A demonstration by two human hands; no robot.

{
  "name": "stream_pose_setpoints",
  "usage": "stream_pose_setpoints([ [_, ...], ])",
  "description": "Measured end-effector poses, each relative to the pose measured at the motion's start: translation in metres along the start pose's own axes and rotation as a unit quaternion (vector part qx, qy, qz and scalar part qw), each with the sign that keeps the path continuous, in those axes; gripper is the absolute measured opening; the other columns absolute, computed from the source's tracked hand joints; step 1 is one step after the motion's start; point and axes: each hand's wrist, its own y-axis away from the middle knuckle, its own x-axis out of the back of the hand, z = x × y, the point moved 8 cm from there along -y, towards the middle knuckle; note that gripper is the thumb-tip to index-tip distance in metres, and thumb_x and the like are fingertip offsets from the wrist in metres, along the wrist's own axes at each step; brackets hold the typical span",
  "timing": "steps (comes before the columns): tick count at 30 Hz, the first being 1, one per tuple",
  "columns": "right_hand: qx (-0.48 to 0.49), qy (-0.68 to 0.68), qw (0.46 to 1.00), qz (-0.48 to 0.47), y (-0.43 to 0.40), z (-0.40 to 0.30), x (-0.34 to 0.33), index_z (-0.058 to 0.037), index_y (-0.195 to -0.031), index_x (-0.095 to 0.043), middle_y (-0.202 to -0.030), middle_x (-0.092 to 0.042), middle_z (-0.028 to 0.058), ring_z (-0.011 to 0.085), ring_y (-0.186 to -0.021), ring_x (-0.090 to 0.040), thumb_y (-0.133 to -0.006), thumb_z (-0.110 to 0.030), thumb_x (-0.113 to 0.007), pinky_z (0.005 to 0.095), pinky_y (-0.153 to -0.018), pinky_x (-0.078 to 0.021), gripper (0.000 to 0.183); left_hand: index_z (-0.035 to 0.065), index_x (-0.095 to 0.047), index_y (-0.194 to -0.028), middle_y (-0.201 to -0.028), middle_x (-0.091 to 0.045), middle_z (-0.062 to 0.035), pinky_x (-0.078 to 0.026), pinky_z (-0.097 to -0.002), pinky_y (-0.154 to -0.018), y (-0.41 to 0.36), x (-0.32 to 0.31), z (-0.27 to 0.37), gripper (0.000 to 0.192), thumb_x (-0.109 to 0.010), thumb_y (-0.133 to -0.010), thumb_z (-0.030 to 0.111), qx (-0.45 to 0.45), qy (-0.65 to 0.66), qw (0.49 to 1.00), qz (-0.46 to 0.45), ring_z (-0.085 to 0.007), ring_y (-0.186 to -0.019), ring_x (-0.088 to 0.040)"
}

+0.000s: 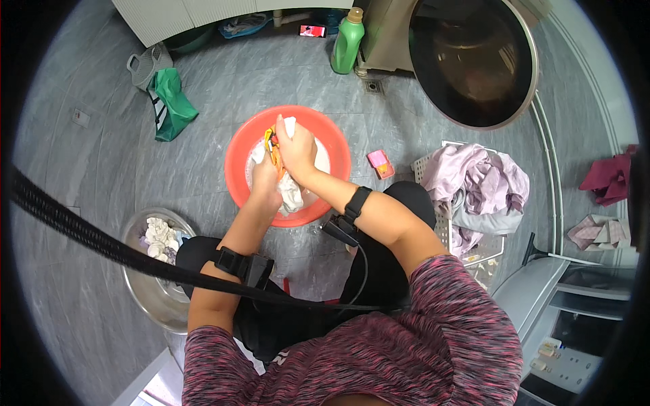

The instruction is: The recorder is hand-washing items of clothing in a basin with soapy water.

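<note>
Both hands are over a red plastic basin on the floor in front of me, with whitish, sudsy water inside. My left hand grips a white cloth garment with a yellow and orange printed patch. Above and to the right of it, my right hand is closed on the same garment, the thumb pointing up. A white fold sticks out past the right fingers, and another part hangs below between the wrists. The fingers' undersides are hidden by the cloth.
A soap box lies right of the basin, beside a white basket heaped with lilac laundry. A steel bowl with wet cloths stands at left. Farther off are a green detergent bottle, a floor drain and a green bag.
</note>
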Motion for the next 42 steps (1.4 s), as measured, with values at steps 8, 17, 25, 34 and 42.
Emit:
stream_pose_setpoints([
  [8,0.114,-0.078,0.986,-0.095,0.079,-0.059,-0.026,-0.0003,-0.071,-0.059,-0.060,-0.059,0.0185,0.0333,-0.055,-0.058,-0.093,-0.036,-0.053,0.0416,-0.056,-0.0435,0.043,0.0126,-0.057,-0.117,-0.112,-0.063,-0.0032,-0.052,-0.0374,-0.082,-0.059,0.044,0.030,0.031,-0.044,-0.097,0.032,-0.054,0.080,0.881,-0.464,-0.0210,-0.098,-0.063],
  [17,0.101,0.077,0.992,0.024,0.006,-0.014,0.000,0.0005,-0.064,-0.058,-0.060,-0.059,0.0240,0.0407,-0.056,-0.060,-0.090,-0.042,-0.053,0.0474,-0.052,-0.0453,0.050,0.0077,-0.056,-0.116,-0.108,-0.064,-0.0058,-0.053,-0.0352,-0.083,-0.012,0.007,0.001,0.029,-0.047,-0.097,0.028,0.008,0.057,0.997,-0.046,-0.0180,-0.098,-0.062],
  [25,0.204,-0.011,0.975,-0.087,0.078,-0.062,-0.018,-0.0012,-0.067,-0.060,-0.059,-0.058,0.0198,0.0376,-0.056,-0.059,-0.090,-0.042,-0.055,0.0449,-0.054,-0.0449,0.047,0.0093,-0.052,-0.120,-0.105,-0.057,-0.0027,-0.047,-0.0313,-0.086,-0.016,0.012,0.039,0.030,-0.040,-0.099,0.028,-0.229,-0.143,0.931,-0.245,-0.0143,-0.095,-0.056],
  [34,0.078,0.066,0.995,0.014,0.009,-0.019,-0.006,-0.0001,-0.066,-0.058,-0.059,-0.058,0.0214,0.0391,-0.058,-0.060,-0.090,-0.046,-0.053,0.0475,-0.054,-0.0443,0.052,0.0099,-0.054,-0.121,-0.114,-0.062,-0.0069,-0.050,-0.0364,-0.092,-0.041,0.029,-0.010,0.034,-0.041,-0.098,0.031,0.004,0.054,0.995,-0.084,-0.0205,-0.108,-0.059],
  [42,0.198,0.001,0.978,-0.063,0.061,-0.068,-0.021,-0.0027,-0.072,-0.063,-0.062,-0.062,0.0170,0.0334,-0.058,-0.062,-0.087,-0.038,-0.060,0.0424,-0.054,-0.0469,0.038,0.0105,-0.057,-0.110,-0.100,-0.061,-0.0048,-0.050,-0.0329,-0.080,-0.067,0.032,0.023,0.033,-0.041,-0.098,0.037,-0.064,0.161,0.925,-0.339,-0.0167,-0.090,-0.060],
])
